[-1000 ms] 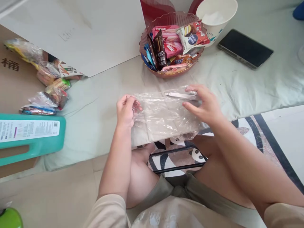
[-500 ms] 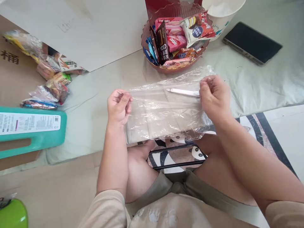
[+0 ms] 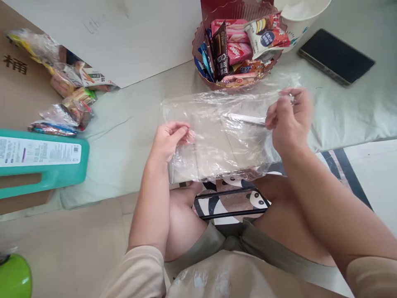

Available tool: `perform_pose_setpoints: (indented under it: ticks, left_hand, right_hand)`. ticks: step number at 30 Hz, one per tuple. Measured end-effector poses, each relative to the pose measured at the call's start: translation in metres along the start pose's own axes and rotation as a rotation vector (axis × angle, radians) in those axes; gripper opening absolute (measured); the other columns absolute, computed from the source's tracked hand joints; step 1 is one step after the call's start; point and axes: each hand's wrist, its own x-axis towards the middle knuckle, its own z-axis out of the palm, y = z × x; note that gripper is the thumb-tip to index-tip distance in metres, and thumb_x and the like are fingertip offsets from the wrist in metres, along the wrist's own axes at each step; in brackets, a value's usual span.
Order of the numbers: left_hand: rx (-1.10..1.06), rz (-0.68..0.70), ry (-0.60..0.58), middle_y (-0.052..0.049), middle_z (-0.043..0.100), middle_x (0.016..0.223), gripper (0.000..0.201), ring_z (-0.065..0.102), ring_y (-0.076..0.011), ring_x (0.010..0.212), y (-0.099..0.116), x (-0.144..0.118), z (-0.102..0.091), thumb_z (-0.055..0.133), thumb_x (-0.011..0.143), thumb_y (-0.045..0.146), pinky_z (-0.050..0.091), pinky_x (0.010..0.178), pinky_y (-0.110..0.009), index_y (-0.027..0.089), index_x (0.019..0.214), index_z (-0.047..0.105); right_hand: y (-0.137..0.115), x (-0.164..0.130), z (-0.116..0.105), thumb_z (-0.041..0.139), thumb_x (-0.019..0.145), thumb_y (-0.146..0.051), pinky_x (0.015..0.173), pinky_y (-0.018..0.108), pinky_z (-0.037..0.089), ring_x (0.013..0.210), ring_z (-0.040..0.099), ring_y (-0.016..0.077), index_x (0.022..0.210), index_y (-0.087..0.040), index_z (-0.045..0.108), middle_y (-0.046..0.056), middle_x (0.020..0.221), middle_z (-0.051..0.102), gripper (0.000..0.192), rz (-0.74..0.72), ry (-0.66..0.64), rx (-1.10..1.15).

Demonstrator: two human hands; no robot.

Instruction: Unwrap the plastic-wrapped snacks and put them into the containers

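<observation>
I hold a clear plastic bag (image 3: pixel 223 136) spread out over the edge of a low table covered in pale green cloth (image 3: pixel 124 136). My left hand (image 3: pixel 169 140) pinches its left side lower down. At the upper right corner, my right hand (image 3: pixel 288 120) grips the bag's edge. A thin metal tool, like tweezers (image 3: pixel 245 118), shows through the plastic beside my right hand. Just beyond the bag stands a pink scalloped bowl (image 3: pixel 204 49) full of wrapped snacks.
A white paper cup (image 3: pixel 300 16) and a dark phone (image 3: pixel 336 56) lie at the far right. A white board (image 3: pixel 130 37), loose snack packets (image 3: pixel 68 107) and a teal jug (image 3: pixel 43 163) are on the left. A panda-print stool (image 3: pixel 232 203) sits between my knees.
The bag has been pulled wider and lifted; my right hand went from lying flat on it to gripping its upper right corner, and my left hand shifted lower on the left side.
</observation>
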Motion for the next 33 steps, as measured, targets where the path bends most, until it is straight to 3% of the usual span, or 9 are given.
perform_pose_setpoints:
  ticks: [3,5,8,13,18,22,25,28,33]
  left_hand:
    - [-0.039,0.143,0.197,0.002,0.072,0.064,0.016,0.069,-0.0124,0.050,0.000,0.004,0.005,0.082,0.077,0.030,0.048,0.042,-0.017,0.019,0.084,0.072]
    - [-0.044,0.164,0.233,0.002,0.073,0.064,0.014,0.069,-0.0118,0.048,0.001,0.007,0.006,0.079,0.083,0.031,0.046,0.040,-0.017,0.021,0.087,0.071]
    - [0.022,0.188,0.240,0.003,0.069,0.057,0.010,0.057,-0.0091,0.036,0.000,0.010,0.004,0.075,0.088,0.031,0.037,0.034,-0.018,0.021,0.089,0.072]
    - [0.150,0.239,0.231,0.009,0.046,0.036,0.006,0.036,-0.0072,0.024,-0.006,0.016,-0.005,0.071,0.091,0.024,0.021,0.029,-0.019,0.020,0.088,0.075]
    - [0.065,0.210,0.178,0.006,0.059,0.047,0.007,0.048,-0.0083,0.031,-0.004,0.015,-0.004,0.075,0.084,0.026,0.033,0.032,-0.018,0.022,0.089,0.074]
    - [-0.067,0.236,0.228,0.006,0.061,0.050,0.005,0.049,-0.0077,0.034,0.004,0.011,0.000,0.073,0.083,0.024,0.037,0.035,-0.018,0.023,0.081,0.068]
    - [-0.168,0.226,0.183,0.004,0.061,0.052,0.013,0.052,-0.0088,0.039,0.008,0.007,-0.001,0.070,0.081,0.019,0.041,0.038,-0.019,0.022,0.070,0.063]
    - [-0.220,0.184,0.155,0.001,0.061,0.055,0.019,0.059,-0.0104,0.048,0.009,0.006,-0.003,0.065,0.078,0.011,0.047,0.045,-0.020,0.020,0.062,0.061]
    - [-0.267,0.178,0.149,0.001,0.063,0.062,0.020,0.062,-0.0092,0.053,0.010,0.008,-0.007,0.064,0.070,0.002,0.052,0.054,-0.021,0.018,0.058,0.063]
  right_hand:
    - [-0.010,-0.003,0.003,0.078,0.072,-0.068,0.062,0.036,0.055,0.062,0.064,0.0162,0.107,-0.031,0.062,-0.004,0.077,0.069,0.053,0.136,0.037,0.311]
    - [-0.015,-0.006,0.004,0.087,0.066,-0.054,0.067,0.035,0.060,0.070,0.070,0.0159,0.100,-0.027,0.068,-0.002,0.085,0.075,0.047,0.232,-0.110,0.311]
    - [-0.017,-0.009,0.005,0.086,0.071,-0.036,0.056,0.030,0.058,0.062,0.068,0.0146,0.085,-0.024,0.072,0.000,0.078,0.074,0.023,0.280,-0.212,0.165]
    - [-0.020,-0.004,0.005,0.075,0.082,-0.026,0.031,0.024,0.031,0.035,0.042,0.0056,0.083,-0.023,0.072,-0.002,0.076,0.075,0.004,0.230,-0.045,-0.030]
    - [-0.029,0.000,0.005,0.069,0.086,-0.029,0.037,0.026,0.031,0.040,0.042,0.0077,0.085,-0.026,0.076,-0.001,0.074,0.073,0.008,0.068,0.165,-0.010]
    - [-0.028,-0.003,0.002,0.068,0.083,-0.021,0.043,0.030,0.033,0.047,0.046,0.0079,0.081,-0.027,0.077,0.001,0.099,0.077,0.010,-0.085,0.166,0.078]
    - [-0.025,-0.004,-0.002,0.076,0.075,-0.021,0.055,0.033,0.043,0.077,0.066,0.0187,0.071,-0.025,0.074,0.004,0.106,0.075,0.007,-0.147,0.129,0.103]
    - [-0.024,-0.002,-0.004,0.080,0.073,-0.031,0.073,0.039,0.050,0.101,0.068,0.0259,0.065,-0.025,0.069,0.005,0.106,0.074,0.015,-0.159,0.132,0.086]
    - [-0.018,0.001,-0.003,0.083,0.070,-0.032,0.056,0.029,0.040,0.067,0.053,0.0127,0.098,-0.029,0.072,0.003,0.111,0.070,0.030,0.024,0.154,0.248]
